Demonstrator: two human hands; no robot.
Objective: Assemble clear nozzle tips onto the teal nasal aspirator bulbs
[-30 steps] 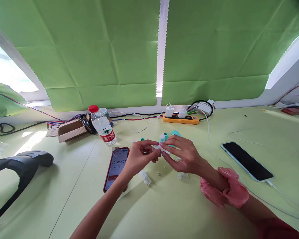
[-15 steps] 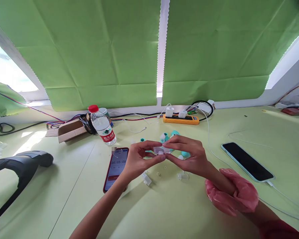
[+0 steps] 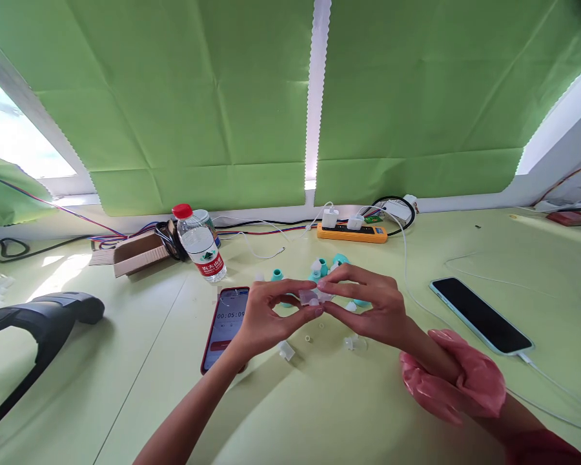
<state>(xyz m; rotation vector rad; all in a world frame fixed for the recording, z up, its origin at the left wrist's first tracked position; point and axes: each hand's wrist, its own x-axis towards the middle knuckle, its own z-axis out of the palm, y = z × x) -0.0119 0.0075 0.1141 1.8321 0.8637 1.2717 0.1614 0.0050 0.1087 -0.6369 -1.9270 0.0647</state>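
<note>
Between my two hands, above the table, is a small translucent plastic piece (image 3: 308, 297). My left hand (image 3: 266, 316) pinches its left side with thumb and fingers. From the other side, my right hand (image 3: 372, 303) pinches it the same way; the fingertips of both hands nearly meet and cover part of it. Behind the hands lie several teal plastic parts (image 3: 277, 275). On the table below are a white translucent block (image 3: 286, 351), a clear fitting (image 3: 352, 343) and a tiny ring (image 3: 308, 339). A pink plastic cover (image 3: 452, 374) is bunched round my right forearm.
A phone with a running timer (image 3: 226, 329) lies left of my hands, a charging phone (image 3: 481, 314) right. Farther back stand a water bottle (image 3: 202, 248), a cardboard box (image 3: 142, 254) and an orange power strip (image 3: 352, 233). A dark curved device (image 3: 43, 316) sits far left.
Both hands have lowered very slightly, still pinching the plastic piece, which looks a little turned. The timer has gone from 5:08 to 5:09.
</note>
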